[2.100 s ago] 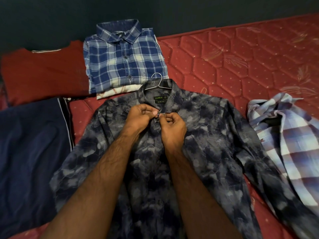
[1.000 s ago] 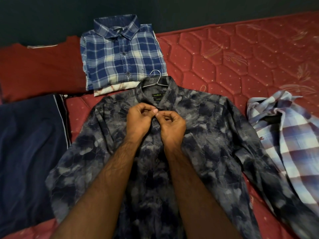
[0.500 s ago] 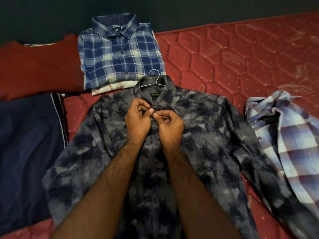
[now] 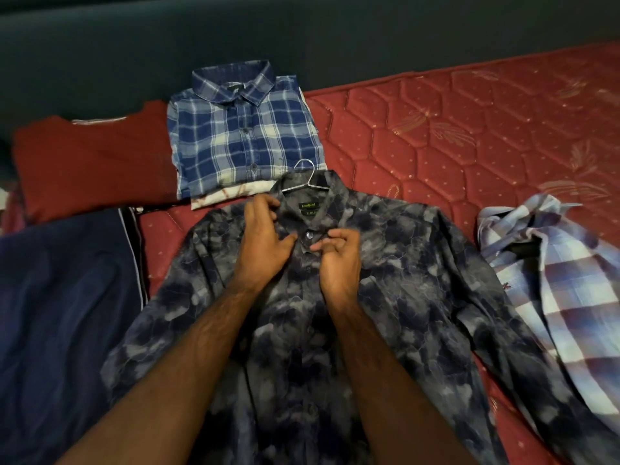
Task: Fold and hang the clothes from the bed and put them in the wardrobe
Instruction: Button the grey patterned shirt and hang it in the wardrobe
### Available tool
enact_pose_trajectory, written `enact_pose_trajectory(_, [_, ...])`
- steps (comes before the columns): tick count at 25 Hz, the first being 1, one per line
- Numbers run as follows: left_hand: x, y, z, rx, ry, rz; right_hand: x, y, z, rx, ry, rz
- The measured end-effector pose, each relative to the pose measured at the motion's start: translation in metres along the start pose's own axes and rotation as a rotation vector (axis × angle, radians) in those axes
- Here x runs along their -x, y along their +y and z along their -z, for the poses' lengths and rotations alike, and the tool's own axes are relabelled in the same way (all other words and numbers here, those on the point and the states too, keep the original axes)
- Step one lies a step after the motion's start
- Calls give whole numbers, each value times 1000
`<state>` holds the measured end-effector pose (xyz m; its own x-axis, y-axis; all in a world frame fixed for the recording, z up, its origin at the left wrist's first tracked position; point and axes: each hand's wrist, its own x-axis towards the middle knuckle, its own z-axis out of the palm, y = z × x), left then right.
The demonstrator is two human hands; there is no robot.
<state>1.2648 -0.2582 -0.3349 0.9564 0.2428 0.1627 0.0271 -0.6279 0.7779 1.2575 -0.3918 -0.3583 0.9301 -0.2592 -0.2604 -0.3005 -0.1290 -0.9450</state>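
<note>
A dark grey-blue patterned shirt (image 4: 402,263) lies face up and spread on the red mattress (image 4: 469,129), with a metal hanger (image 4: 307,177) poking out of its collar. Its top button (image 4: 308,234) shows between my hands. My left hand (image 4: 261,243) rests on the shirt left of the button, fingers spread and reaching the collar. My right hand (image 4: 339,260) lies just right of the placket with its fingers loosely curled, and I see nothing held in it.
A folded blue plaid shirt (image 4: 245,135) sits on a white garment behind the collar. A red garment (image 4: 94,159) and a navy garment (image 4: 63,297) lie to the left. A crumpled light plaid shirt (image 4: 553,280) lies at the right. A dark headboard (image 4: 201,35) runs behind.
Both hands were pinching the placket together at the top button. They have now let go and drawn apart, and the button shows between them.
</note>
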Motion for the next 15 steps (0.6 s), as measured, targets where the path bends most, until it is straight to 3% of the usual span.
enact_pose_trajectory(3, [-19, 5, 23, -230, 54, -101, 0, -11, 4, -26, -36, -50])
enact_pose_trajectory(7, [-48, 4, 36, -549, -242, 174, -9, -30, 12, -33, -136, -192])
enact_pose_trajectory(9, [-53, 5, 40, -637, -265, 144, -17, -39, 19, -33, -225, -259])
enact_pose_trajectory(13, [-45, 15, 49, -405, -198, 59, -17, -60, 44, 54, -352, -262])
enact_pose_trajectory(15, [-41, 27, 60, -271, -244, 93, -16, -77, 65, 170, -233, -42])
